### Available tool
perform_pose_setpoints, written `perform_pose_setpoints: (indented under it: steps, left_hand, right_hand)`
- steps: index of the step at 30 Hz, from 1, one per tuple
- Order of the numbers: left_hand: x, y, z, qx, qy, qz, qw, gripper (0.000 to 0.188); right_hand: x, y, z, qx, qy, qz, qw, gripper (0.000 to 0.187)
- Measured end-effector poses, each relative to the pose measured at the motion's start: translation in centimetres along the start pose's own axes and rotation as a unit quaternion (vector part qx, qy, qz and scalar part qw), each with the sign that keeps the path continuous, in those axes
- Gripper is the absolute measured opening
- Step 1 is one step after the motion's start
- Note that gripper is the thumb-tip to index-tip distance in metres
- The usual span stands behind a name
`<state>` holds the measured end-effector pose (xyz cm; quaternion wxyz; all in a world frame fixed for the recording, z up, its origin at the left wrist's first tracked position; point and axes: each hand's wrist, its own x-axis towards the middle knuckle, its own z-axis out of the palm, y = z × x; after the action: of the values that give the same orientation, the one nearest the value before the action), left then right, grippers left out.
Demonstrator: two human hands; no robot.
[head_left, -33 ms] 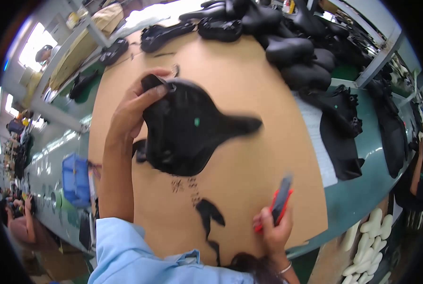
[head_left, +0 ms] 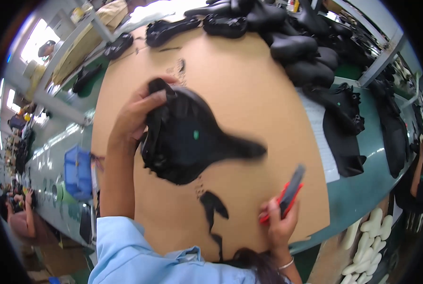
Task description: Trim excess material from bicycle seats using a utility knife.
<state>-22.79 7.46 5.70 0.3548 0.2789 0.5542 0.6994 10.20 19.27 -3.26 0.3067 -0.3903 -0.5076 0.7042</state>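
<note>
My left hand (head_left: 143,111) is closed on the wide rear edge of a black bicycle saddle (head_left: 185,137), gripping a flap of its black cover. The saddle is held above a brown board (head_left: 249,90), with its narrow nose pointing right and a small green mark on the side facing me. In my right hand (head_left: 281,225) is a red and grey utility knife (head_left: 289,196), its blurred tip pointing up and away, apart from the saddle. A black cover scrap (head_left: 213,208) lies on the board between my forearms.
Many black saddles (head_left: 296,49) are heaped at the far right, and a few more (head_left: 171,31) stand along the board's far edge. A blue bin (head_left: 77,173) is at left on the green table. White saddle-shaped pieces (head_left: 374,241) lie at lower right. Other people work at both sides.
The saddle has dropped slightly and tilted, its nose lower and a little farther right. My right hand with the knife has shifted a little right and up.
</note>
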Motion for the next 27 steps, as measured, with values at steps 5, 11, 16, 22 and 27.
perform_pose_setpoints:
  steps: [5,11,16,22,27]
  left_hand:
    - [-5.8,-4.6,0.1,0.174,-0.078,-0.091,0.977,0.029]
    - [-13.4,-4.3,8.1,0.597,0.171,0.086,0.779,0.033]
    - [-16.4,-8.6,11.8,0.617,0.166,0.071,0.766,0.036]
    - [-17.5,-9.5,12.5,0.505,0.204,0.091,0.834,0.016]
    - [-18.1,-8.7,12.0,0.401,0.213,0.051,0.889,0.011]
  right_hand:
    - [-2.6,-0.4,1.2,-0.055,-0.052,-0.072,0.994,0.033]
    - [-6.1,-0.6,0.3,-0.201,-0.165,-0.007,0.966,0.035]
    - [-7.3,-1.5,0.3,-0.243,-0.160,0.020,0.957,0.035]
    - [-8.0,-1.7,0.5,-0.362,-0.167,-0.171,0.901,0.043]
    - [-7.6,-2.5,1.2,-0.418,-0.225,-0.339,0.812,0.051]
